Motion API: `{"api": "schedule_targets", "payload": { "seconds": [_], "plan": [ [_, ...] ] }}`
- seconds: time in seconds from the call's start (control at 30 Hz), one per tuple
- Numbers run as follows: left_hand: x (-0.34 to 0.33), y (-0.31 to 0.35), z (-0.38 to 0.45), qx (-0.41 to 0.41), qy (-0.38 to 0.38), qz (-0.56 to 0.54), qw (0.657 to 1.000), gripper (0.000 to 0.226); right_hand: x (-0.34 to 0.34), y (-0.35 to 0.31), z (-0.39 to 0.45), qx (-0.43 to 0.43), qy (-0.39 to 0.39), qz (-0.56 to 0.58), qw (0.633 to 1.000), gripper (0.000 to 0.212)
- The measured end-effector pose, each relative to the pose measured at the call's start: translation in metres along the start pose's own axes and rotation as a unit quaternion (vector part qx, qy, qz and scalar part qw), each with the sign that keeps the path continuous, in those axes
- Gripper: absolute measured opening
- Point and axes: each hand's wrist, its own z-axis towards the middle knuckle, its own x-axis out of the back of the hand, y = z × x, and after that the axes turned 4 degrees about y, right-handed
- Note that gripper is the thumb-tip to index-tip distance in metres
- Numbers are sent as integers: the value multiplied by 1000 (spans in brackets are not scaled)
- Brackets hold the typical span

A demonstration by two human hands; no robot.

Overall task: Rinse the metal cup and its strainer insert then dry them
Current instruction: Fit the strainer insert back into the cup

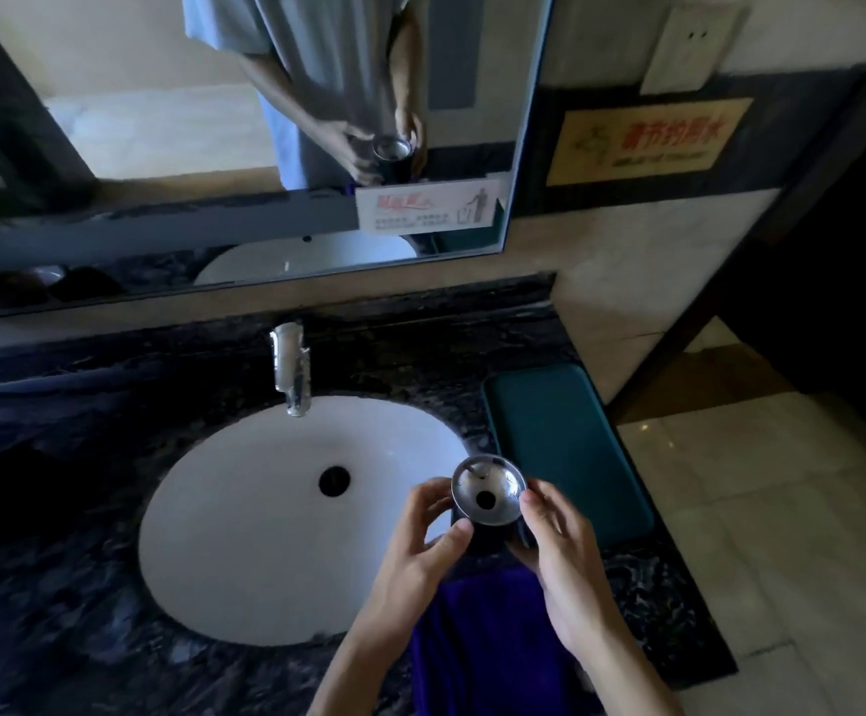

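Note:
The metal cup (480, 534) has a dark body and a shiny steel rim. Its funnel-shaped strainer insert (493, 483) sits in the mouth, with a dark hole at its middle. I hold the cup upright over the right edge of the white sink (245, 519). My left hand (420, 534) grips its left side, thumb near the rim. My right hand (560, 545) curls round its right side, with fingertips at the insert's edge. A purple towel (488, 638) lies on the counter beneath my hands.
A chrome faucet (291, 369) stands behind the basin on the dark marble counter (59, 509). A dark green case (565, 452) lies to the right of the sink. A mirror (214, 121) covers the wall behind. The counter ends at the right above a tiled floor (782, 509).

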Motion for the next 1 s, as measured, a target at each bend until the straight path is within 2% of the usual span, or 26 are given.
{"api": "schedule_targets", "payload": {
  "seconds": [0.23, 0.53, 0.63, 0.7, 0.77, 0.83, 0.9, 1.0],
  "plan": [
    [-64, -7, 30, 0, 5, 22, 1000, 35, 58, 1, 41, -28, -6, -12, 1000, 20],
    [-81, -19, 38, -12, 31, 20, 999, 40, 67, 13, 59, -25, -13, 18, 999, 20],
    [-71, -42, 34, -30, 41, 73, 996, 47, 65, 18, 63, -52, -3, 42, 998, 22],
    [-58, -69, 25, -49, 88, 190, 977, 49, 66, 21, 67, -63, 1, 52, 997, 22],
    [-45, -97, 14, -63, 138, 336, 930, 55, 69, 22, 71, -66, 8, 56, 996, 22],
    [-37, -119, 4, -40, 158, 457, 875, 62, 71, 22, 76, -68, 14, 54, 996, 21],
    [-35, -132, -3, 0, 141, 526, 839, 67, 71, 20, 82, -67, 25, 57, 996, 21],
    [-36, -145, -8, 11, 120, 571, 812, 68, 71, 18, 93, -65, 57, 71, 994, 25]
  ]
}}
